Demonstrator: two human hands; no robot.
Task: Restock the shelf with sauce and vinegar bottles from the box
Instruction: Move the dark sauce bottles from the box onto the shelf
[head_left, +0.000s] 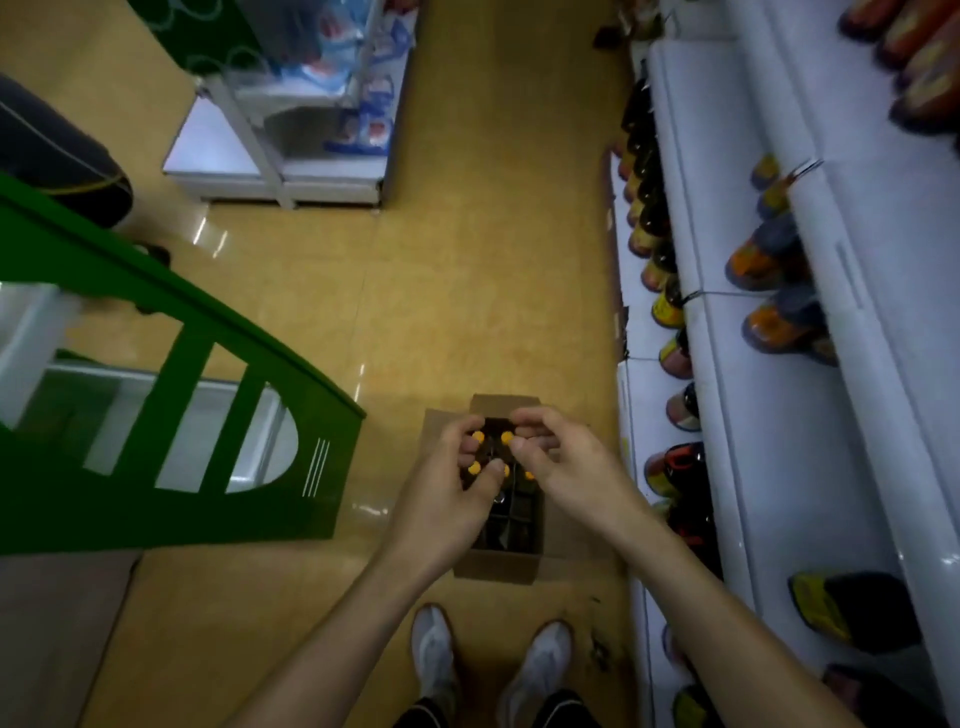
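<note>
Left hand (447, 486) and right hand (563, 462) over the box (498, 569) on the floor (441, 312). Each hand's fingers (530, 441) curl round yellow-capped bottles (475, 469).

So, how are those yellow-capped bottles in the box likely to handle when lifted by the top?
The bottles look dark and full, so probably heavy for their size. The left hand and right hand grip near the small caps, so a slip seems possible. The box has dividers, which should keep the rest from tipping.
</note>
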